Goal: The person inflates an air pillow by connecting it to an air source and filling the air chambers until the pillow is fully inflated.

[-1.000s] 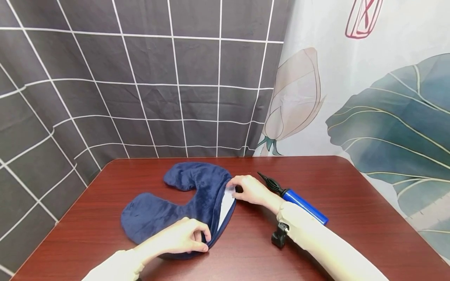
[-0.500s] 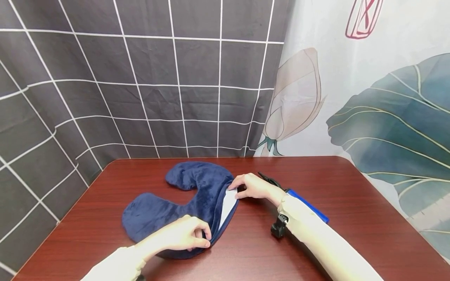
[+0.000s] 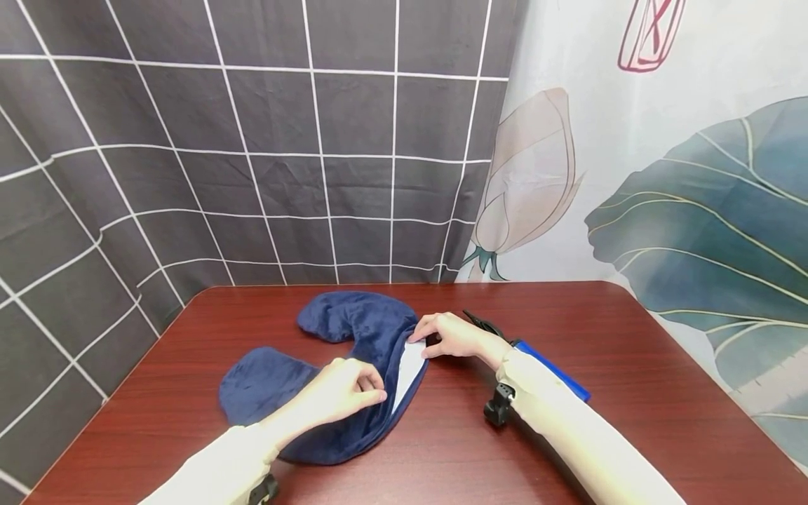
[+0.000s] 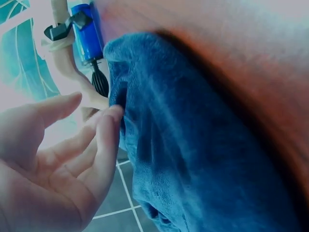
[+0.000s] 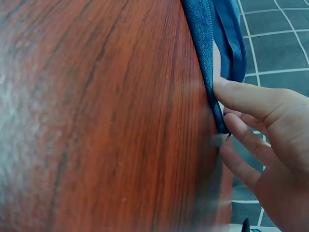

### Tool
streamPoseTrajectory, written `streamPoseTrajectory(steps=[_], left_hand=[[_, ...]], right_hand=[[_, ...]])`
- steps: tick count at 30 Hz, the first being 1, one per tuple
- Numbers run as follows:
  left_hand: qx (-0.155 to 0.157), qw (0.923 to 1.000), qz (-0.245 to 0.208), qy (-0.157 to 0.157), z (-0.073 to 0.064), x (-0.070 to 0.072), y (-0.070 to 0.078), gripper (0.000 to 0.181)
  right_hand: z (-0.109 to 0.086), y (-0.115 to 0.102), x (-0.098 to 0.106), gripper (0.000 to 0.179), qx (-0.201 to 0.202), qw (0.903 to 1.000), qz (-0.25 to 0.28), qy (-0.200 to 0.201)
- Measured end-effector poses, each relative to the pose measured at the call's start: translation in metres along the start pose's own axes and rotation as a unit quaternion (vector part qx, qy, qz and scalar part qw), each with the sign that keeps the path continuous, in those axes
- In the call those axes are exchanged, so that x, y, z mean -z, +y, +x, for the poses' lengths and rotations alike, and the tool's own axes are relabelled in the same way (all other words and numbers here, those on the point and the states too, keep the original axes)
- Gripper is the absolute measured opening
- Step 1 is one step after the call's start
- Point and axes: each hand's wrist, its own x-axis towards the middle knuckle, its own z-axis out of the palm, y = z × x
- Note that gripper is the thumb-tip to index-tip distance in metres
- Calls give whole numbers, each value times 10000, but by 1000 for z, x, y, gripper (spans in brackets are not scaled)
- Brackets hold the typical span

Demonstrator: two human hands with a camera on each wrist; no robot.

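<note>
A dark navy plush U-shaped neck pillow (image 3: 265, 382) lies flat on the table, its curved side facing right. Along that side a zipped opening gapes and shows a white inner layer (image 3: 409, 372). My right hand (image 3: 456, 335) pinches the cover at the far end of the opening; in the right wrist view its thumb (image 5: 241, 96) lies against the white layer and zip edge. Over the near part of the pillow hovers my left hand (image 3: 337, 393), thumb and fingers apart. In the left wrist view a fingertip (image 4: 114, 113) is right at the fabric's edge.
A blue hand pump (image 3: 555, 372) with a black nozzle lies on the reddish-brown wooden table (image 3: 631, 351), partly behind the right forearm. A dark grid-patterned curtain (image 3: 271, 175) and a flower-printed one (image 3: 536, 161) hang behind the table.
My left hand has let go of the near edge of the cover and lifted up and away from it. The right hand keeps its hold at the far end; the pillow has barely shifted.
</note>
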Motion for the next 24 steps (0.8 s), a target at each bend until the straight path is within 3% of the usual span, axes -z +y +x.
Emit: streamPoseTrajectory(steps=[6, 10, 17, 24], left_hand=[[223, 9993, 66, 280, 12, -5, 0, 51], [315, 9987, 228, 344, 19, -12, 0, 64], [46, 9985, 479, 262, 28, -20, -2, 66], [-494, 9987, 107, -28, 28, -19, -10, 53]], right_hand=[[-2, 1, -2, 30, -84, 9999, -37, -52], [-1, 1, -2, 30, -123, 9998, -88, -99], [-2, -3, -2, 29, -120, 9997, -160, -119], [-4, -6, -1, 29, -91, 9996, -260, -77]])
